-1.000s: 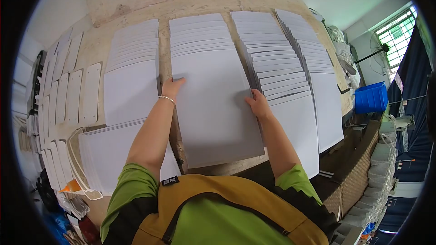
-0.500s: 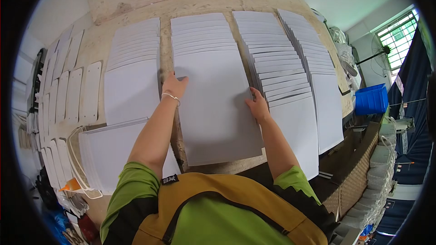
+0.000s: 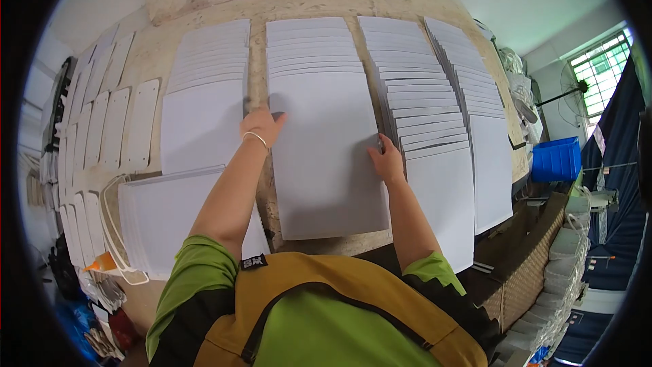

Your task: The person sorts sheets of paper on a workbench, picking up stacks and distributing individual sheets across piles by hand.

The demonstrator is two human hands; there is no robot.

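Both of my hands are at the long edges of a large white sheet (image 3: 326, 156) lying uppermost at the near end of an overlapping row. My left hand (image 3: 263, 126) grips its left edge, with the thumb over the top face and the other fingers down at the side, partly hidden. On the opposite edge, my right hand (image 3: 387, 161) has its thumb on the sheet and its fingers bent around the side. Whether they hold one sheet or several is hidden.
White sheets overlap in rows to the left (image 3: 204, 122) and right (image 3: 438, 183). Narrow white boards with rounded corners (image 3: 142, 122) lie at far left, near a white cord (image 3: 105, 214) and an orange-tipped bottle (image 3: 102, 262). A blue bin (image 3: 555, 160) stands at right.
The sheet between my hands has shifted slightly away from me, and the corner showing beneath its near right end is now covered. My view has tilted a little.
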